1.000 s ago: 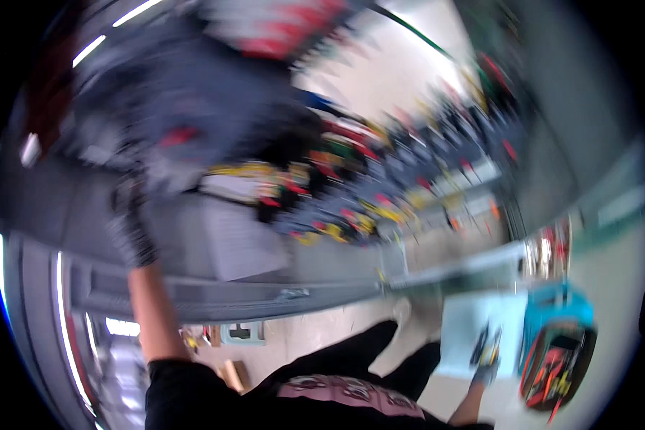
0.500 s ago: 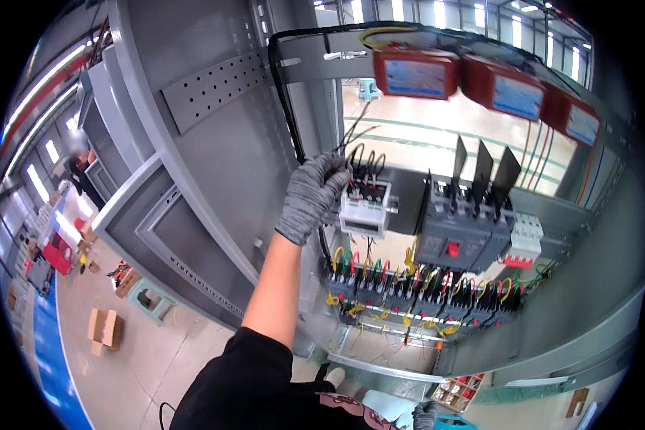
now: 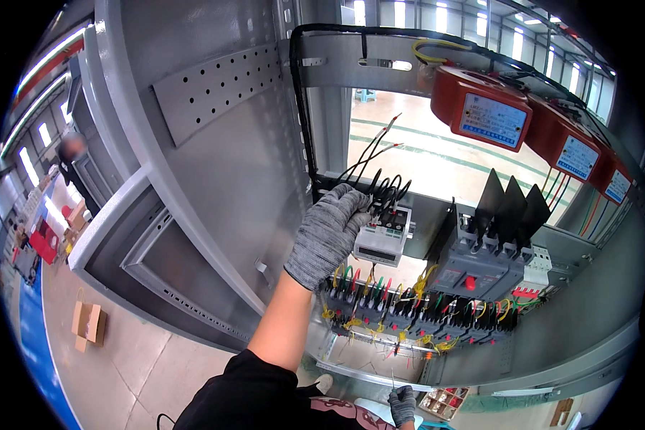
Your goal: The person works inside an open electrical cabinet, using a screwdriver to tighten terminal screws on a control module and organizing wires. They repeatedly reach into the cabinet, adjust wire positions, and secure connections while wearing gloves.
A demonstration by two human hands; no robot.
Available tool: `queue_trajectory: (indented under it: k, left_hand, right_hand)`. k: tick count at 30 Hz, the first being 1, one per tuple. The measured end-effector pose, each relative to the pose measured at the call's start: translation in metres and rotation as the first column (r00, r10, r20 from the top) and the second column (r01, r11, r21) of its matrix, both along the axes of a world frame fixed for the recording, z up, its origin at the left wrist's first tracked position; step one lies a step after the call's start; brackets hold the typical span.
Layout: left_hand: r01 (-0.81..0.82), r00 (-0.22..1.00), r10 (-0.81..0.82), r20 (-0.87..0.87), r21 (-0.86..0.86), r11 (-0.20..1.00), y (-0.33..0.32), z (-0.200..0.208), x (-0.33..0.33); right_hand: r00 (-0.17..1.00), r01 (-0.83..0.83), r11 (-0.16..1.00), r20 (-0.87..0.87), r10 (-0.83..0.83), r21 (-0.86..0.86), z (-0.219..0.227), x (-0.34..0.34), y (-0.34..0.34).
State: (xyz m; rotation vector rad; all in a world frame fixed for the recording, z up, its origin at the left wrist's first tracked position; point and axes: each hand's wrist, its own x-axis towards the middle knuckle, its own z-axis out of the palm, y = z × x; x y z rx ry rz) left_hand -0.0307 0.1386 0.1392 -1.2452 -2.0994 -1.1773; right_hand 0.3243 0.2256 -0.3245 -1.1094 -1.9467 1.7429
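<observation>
While the gloved left hand [image 3: 328,233] touches a white module [image 3: 380,242], its grip unclear | right hand [image 3: 403,405] closed around a thin tool [image 3: 393,381]

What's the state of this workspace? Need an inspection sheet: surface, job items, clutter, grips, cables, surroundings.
Surface: grey metal cabinet, work mounted inside.
Job items: white box, left of a large dark switch.
Clutter: open cardboard box on the floor; parts tray low, right of centre.
Grips: left grip, gloved, at the white box's top left corner, hold unclear; right grip, gloved, low down, holding a thin rod.
Cables: black wires above the white box, some ends loose; thick black cable along the frame; coloured wires below.
Surroundings: person at left; windows behind.
</observation>
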Motion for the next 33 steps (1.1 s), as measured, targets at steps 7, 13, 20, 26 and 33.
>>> queue_trajectory:
  k: [7, 13, 20, 26, 33]
  left_hand:
    - [-0.039, 0.987, 0.038, -0.155, -0.003, 0.999, 0.009, -0.008, -0.002]
    - [-0.031, 0.989, 0.027, -0.147, -0.025, 0.999, 0.013, -0.011, -0.005]
    - [-0.010, 0.994, 0.005, -0.109, -0.047, 0.999, 0.014, -0.007, 0.000]
    - [0.047, 0.993, -0.054, -0.108, -0.065, 0.997, 0.037, -0.014, -0.004]
    - [-0.113, 0.973, 0.081, -0.215, -0.140, 0.984, 0.021, -0.007, 0.005]
  right_hand:
    - [0.998, 0.012, 0.943, -0.068, 0.011, 0.332, -0.021, 0.009, 0.003]
    - [0.999, 0.046, 0.925, 0.000, -0.050, 0.377, -0.028, 0.015, 0.004]
    - [0.999, 0.048, 0.930, -0.023, -0.043, 0.365, -0.018, 0.018, 0.002]
    - [0.993, 0.108, 0.942, 0.007, -0.116, 0.318, 0.010, 0.021, -0.005]
    - [0.997, 0.070, 0.902, -0.009, -0.073, 0.425, -0.011, 0.020, 0.001]
